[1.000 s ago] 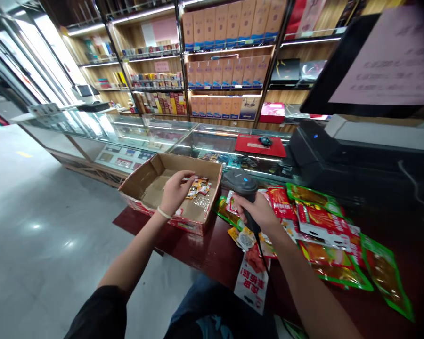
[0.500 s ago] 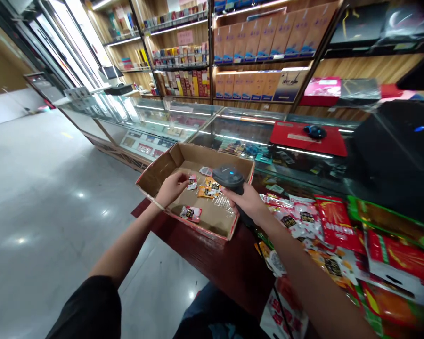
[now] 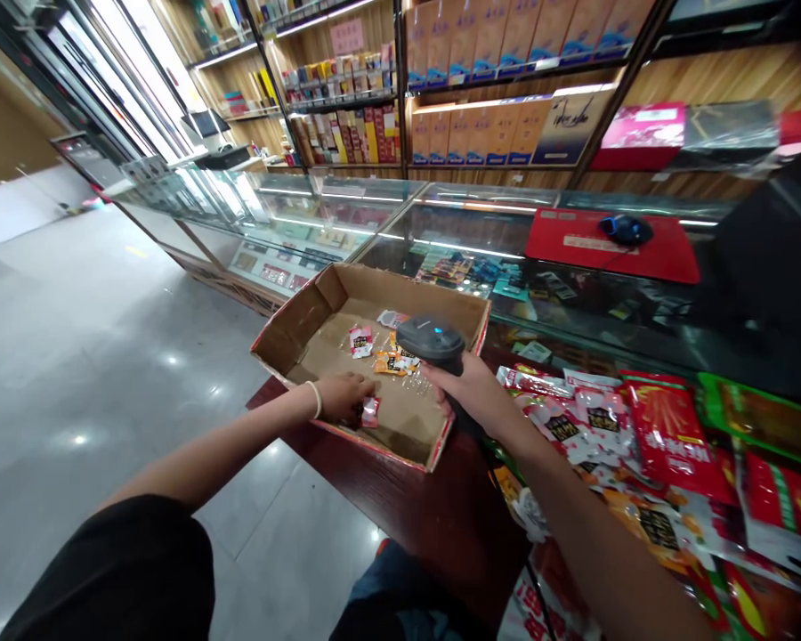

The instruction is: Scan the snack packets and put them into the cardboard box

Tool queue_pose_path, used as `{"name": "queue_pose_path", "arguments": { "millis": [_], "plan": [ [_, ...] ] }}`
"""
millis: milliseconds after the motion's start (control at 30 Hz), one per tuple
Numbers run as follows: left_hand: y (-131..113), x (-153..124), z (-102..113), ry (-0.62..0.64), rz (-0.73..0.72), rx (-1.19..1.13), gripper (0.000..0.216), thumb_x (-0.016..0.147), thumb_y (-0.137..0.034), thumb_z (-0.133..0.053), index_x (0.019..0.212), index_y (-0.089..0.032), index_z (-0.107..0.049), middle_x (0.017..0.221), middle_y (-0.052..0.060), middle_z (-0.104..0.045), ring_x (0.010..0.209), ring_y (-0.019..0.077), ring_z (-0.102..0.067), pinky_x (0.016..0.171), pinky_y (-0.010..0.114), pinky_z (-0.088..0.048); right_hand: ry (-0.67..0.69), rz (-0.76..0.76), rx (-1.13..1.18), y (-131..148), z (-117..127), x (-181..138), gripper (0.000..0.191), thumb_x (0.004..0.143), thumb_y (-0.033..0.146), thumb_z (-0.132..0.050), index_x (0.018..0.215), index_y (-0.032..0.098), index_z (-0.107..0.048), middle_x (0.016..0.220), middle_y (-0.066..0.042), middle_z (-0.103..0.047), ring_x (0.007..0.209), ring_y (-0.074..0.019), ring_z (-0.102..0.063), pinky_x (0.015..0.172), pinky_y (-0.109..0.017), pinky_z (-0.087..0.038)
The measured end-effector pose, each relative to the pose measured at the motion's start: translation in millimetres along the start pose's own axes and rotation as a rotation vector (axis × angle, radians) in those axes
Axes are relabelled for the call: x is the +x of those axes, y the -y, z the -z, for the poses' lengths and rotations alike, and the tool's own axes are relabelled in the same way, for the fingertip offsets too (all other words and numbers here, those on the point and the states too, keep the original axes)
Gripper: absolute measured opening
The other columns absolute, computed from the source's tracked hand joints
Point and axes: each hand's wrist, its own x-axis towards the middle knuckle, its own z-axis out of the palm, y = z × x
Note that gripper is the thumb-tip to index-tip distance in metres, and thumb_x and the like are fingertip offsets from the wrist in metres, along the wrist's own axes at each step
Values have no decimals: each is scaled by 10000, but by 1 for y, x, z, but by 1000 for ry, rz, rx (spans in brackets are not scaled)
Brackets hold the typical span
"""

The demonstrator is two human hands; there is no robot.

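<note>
My right hand (image 3: pixel 471 387) is wrapped round the handle of a black barcode scanner (image 3: pixel 431 338), whose head with a small blue light is above the right part of a shallow cardboard box (image 3: pixel 294 334). Inside the box, my left hand (image 3: pixel 347 397) has its fingers closed down on a red-and-white snack packet (image 3: pixel 370 412), partly covering it. Farther back in the box lie a pink-and-white packet (image 3: pixel 360 341), orange packets (image 3: pixel 393 362) and a whitish packet (image 3: pixel 391 318). The scanner hides some of the orange ones.
Snack bags (image 3: pixel 667 436) are heaped right of the box on the dark red wooden surface (image 3: pixel 400 499). Behind stands a glass display counter (image 3: pixel 374 214) with a red mat (image 3: pixel 614 245) and a mouse (image 3: pixel 626 230). The scanner's cable (image 3: pixel 540 592) hangs by my right forearm.
My left hand has left the pink-and-white packet farther back and moved toward me onto the nearer red-and-white packet. My right hand still holds the scanner in nearly the same place.
</note>
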Motion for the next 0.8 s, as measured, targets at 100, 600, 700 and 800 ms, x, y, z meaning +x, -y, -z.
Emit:
{"name": "queue_pose_path", "arguments": {
  "millis": [100, 600, 700, 800],
  "plan": [
    [-2, 3, 5, -71, 0, -169, 203, 656, -184, -714, 851, -225, -677, 855, 71, -668, 803, 256, -618, 772, 308, -432, -3, 3, 43, -1, 0, 0, 294, 809, 450, -708, 842, 215, -534, 517, 67, -549, 375, -112, -519, 347, -211, -422],
    [-21, -4, 48, -872, 158, -1150, 335, 784, -235, -605, 1116, -208, -572, 915, 14, -651, 723, 138, -602, 664, 253, -490, -60, 174, 141, 5, -2, -29, 385, 768, 539, -734, 819, 195, -570, 527, 68, -543, 364, -97, -490, 348, -205, -395],
    [-46, -13, 55, -770, 135, -1563, 328, 801, -304, -624, 1103, -224, -525, 828, -3, -612, 596, 104, -550, 538, 213, -438, -63, 222, 113, 11, 0, -50, 394, 780, 552, -723, 814, 190, -571, 527, 61, -546, 363, -96, -490, 346, -200, -386],
    [-75, -21, 59, -588, -77, -1784, 309, 876, -500, -570, 938, -198, -568, 798, 31, -600, 589, 107, -530, 504, 216, -411, -107, 217, 60, 15, 3, -73, 410, 768, 563, -724, 737, 197, -542, 502, 56, -536, 344, -92, -481, 341, -196, -376]
  ]
}}
